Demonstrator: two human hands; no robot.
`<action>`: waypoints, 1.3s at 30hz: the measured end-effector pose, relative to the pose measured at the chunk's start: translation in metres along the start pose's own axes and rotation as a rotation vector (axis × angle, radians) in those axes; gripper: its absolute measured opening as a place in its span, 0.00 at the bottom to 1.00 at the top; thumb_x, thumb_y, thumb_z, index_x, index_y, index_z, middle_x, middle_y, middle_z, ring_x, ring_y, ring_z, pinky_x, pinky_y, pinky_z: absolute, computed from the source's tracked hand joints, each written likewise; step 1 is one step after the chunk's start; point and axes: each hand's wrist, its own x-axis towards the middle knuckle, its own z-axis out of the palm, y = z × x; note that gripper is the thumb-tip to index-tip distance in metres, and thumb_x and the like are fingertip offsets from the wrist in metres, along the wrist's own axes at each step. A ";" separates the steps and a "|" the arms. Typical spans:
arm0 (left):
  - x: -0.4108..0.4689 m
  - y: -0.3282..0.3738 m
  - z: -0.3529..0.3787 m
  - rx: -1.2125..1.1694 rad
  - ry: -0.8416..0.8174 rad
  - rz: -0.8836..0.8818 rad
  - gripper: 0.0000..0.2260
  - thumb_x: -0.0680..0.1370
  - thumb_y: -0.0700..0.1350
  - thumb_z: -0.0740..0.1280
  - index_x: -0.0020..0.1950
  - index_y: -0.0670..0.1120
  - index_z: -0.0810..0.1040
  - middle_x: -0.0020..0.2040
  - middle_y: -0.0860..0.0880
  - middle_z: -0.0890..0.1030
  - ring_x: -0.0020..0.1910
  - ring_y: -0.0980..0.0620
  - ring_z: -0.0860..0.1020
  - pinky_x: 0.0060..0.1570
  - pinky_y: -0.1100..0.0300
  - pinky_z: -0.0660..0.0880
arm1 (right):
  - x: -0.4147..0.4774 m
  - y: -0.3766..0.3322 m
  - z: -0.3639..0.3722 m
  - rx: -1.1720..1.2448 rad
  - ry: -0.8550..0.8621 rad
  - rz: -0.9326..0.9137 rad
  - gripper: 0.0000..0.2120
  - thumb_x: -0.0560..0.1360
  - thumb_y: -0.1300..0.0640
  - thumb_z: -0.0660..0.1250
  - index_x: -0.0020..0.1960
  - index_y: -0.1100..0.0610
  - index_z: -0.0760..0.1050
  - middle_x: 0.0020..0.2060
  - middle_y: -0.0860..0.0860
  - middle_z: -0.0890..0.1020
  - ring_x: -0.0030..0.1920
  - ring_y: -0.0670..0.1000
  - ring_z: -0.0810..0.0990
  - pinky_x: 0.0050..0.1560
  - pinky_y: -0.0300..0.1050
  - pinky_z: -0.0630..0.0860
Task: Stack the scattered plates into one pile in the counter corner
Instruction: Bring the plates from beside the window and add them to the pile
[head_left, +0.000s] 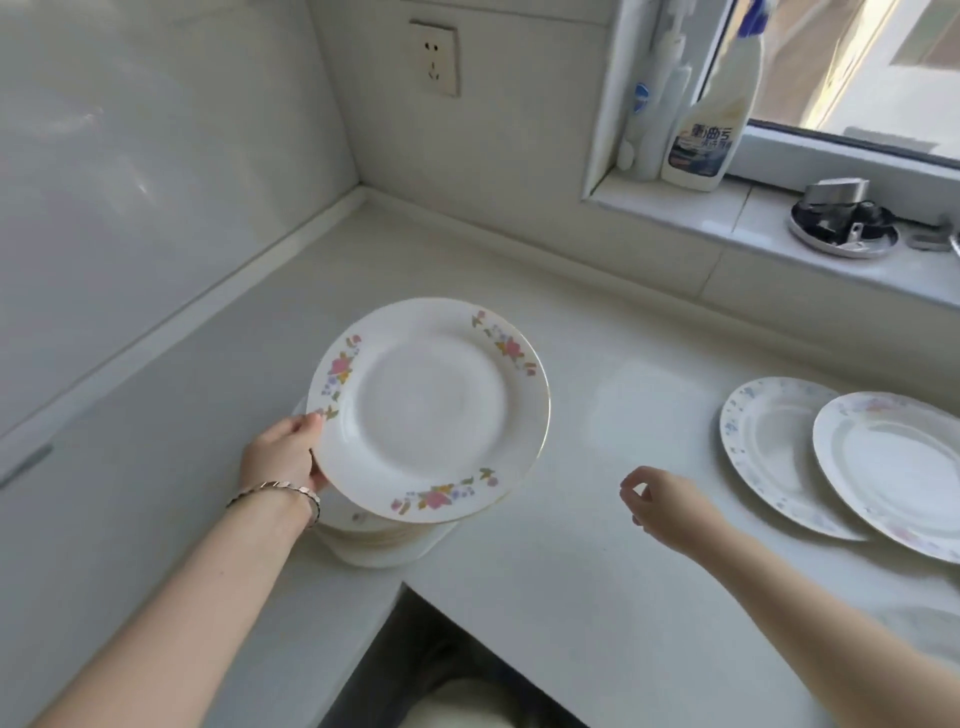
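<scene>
A flowered plate (428, 410) hangs tilted over the pile (384, 540) of plates at the near edge of the counter (571, 597), where the worktop bends. My left hand (283, 454) pinches the plate by its near-left rim, with fingers curled under the edge and a bracelet (280, 488) on the wrist. The plate's right side is unsupported, and it sits off-centre toward the far right of the pile. I judge it is not yet settled.

My right hand (660, 501) hovers to the right of the pile, fingers loosely curled and holding nothing. Two loose plates lie flat further right. The pale blue-speckled plate (769, 447) is partly under the rim of the pink-edged plate (893, 467), which runs out of view.

Both loose plates lie right of the right hand, so it is clearly the nearer hand. Only bare counter separates them, and I see nothing in the way. As I read it, the pink-edged plate would have to come off first.

The wall corner (363, 192) lies far and left of the pile, with open worktop between. On the window ledge (727, 208), well apart, stand a spray bottle (711, 130) and a small dish of metal parts (841, 223). A wall socket (435, 58) sits above the corner.
</scene>
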 end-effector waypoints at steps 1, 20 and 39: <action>0.009 0.003 -0.010 0.005 0.027 -0.005 0.05 0.78 0.37 0.63 0.50 0.44 0.77 0.36 0.49 0.78 0.34 0.53 0.75 0.27 0.62 0.79 | 0.004 -0.012 0.004 0.001 -0.011 -0.014 0.10 0.77 0.52 0.57 0.52 0.52 0.75 0.42 0.52 0.84 0.44 0.54 0.82 0.42 0.43 0.75; 0.079 -0.028 -0.043 0.269 0.048 -0.062 0.10 0.77 0.39 0.64 0.35 0.42 0.75 0.36 0.42 0.75 0.40 0.46 0.71 0.45 0.53 0.70 | 0.027 -0.085 0.041 -0.049 -0.064 0.052 0.11 0.78 0.53 0.56 0.56 0.53 0.75 0.46 0.53 0.83 0.42 0.53 0.82 0.38 0.42 0.75; 0.068 -0.039 -0.052 0.828 -0.117 0.255 0.20 0.77 0.46 0.64 0.66 0.41 0.67 0.60 0.41 0.73 0.59 0.42 0.72 0.55 0.51 0.71 | 0.032 -0.080 0.057 -0.075 -0.120 0.070 0.11 0.78 0.52 0.57 0.56 0.53 0.75 0.42 0.51 0.83 0.42 0.52 0.84 0.44 0.45 0.80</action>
